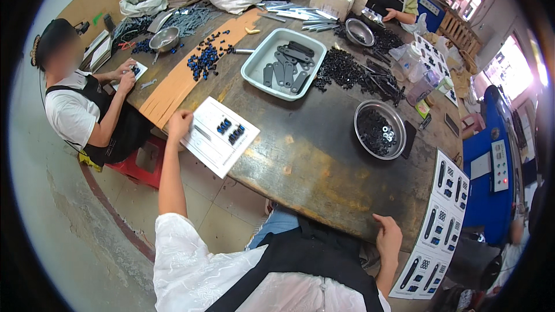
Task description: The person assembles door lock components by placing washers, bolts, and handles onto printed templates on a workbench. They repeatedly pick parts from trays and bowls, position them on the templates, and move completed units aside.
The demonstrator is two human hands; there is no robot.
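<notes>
My left hand (180, 126) is closed on the left edge of a white card (208, 153), which lies near the table's front left edge. On the card sit two small clusters of dark blue and black parts (230, 130), and a thin grey piece rests near my fingers. My right hand (388, 236) is at the table's front edge with nothing visible in it; one digit is stretched out and the other fingers are partly hidden. Nearest to it is a sheet of carded parts (430, 225), with long black pieces and small black and blue ones in rows.
A pale green tub (247, 75) holds flat dark grey bars. Right of it are loose black parts (347, 69) and a steel bowl (359, 133) of black pieces and shiny nuts. Blue parts (203, 63) lie on a brown board. Two co-workers (75, 101) (390, 3) sit at the table.
</notes>
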